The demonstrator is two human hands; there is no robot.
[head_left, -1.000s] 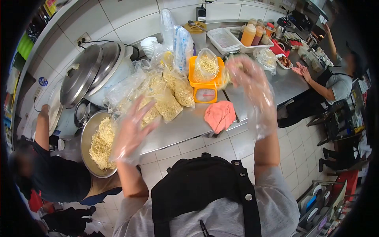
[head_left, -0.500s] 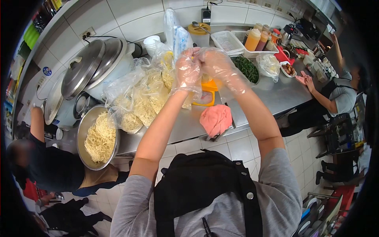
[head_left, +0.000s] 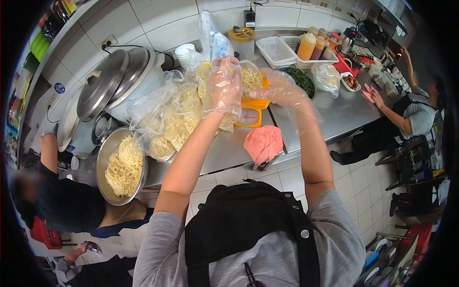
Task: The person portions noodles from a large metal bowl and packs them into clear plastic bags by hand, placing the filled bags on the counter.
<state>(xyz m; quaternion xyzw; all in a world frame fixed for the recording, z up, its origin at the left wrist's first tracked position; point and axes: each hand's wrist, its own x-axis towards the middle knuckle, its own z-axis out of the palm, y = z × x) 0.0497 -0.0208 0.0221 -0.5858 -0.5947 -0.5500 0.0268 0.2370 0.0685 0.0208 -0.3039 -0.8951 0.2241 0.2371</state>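
Note:
A clear plastic bag of pale noodles (head_left: 251, 80) sits on an orange scale (head_left: 256, 103), between my hands. My left hand (head_left: 224, 87), in a clear plastic glove, is raised at the bag's left side; its fingers are curled at the bag's upper edge. Gloved as well, my right hand (head_left: 286, 92) is beside the bag on the right, fingers stretched towards it. Whether its fingertips touch the bag, I cannot make out. More bagged noodles (head_left: 179, 122) lie left of my left hand. A pink cloth (head_left: 263, 145) rests in front of the scale.
A steel bowl of loose noodles (head_left: 119, 197) stands at the counter's left, near a co-worker (head_left: 67, 201). Chopped greens (head_left: 300, 82), a white basket of sauce bottles (head_left: 306, 63) and a dish of food (head_left: 350, 82) are on the right. Another person (head_left: 406, 115) stands there.
My hands have parted: the right moved right and slightly down, the left stayed near its place. The noodles between them have come into view.

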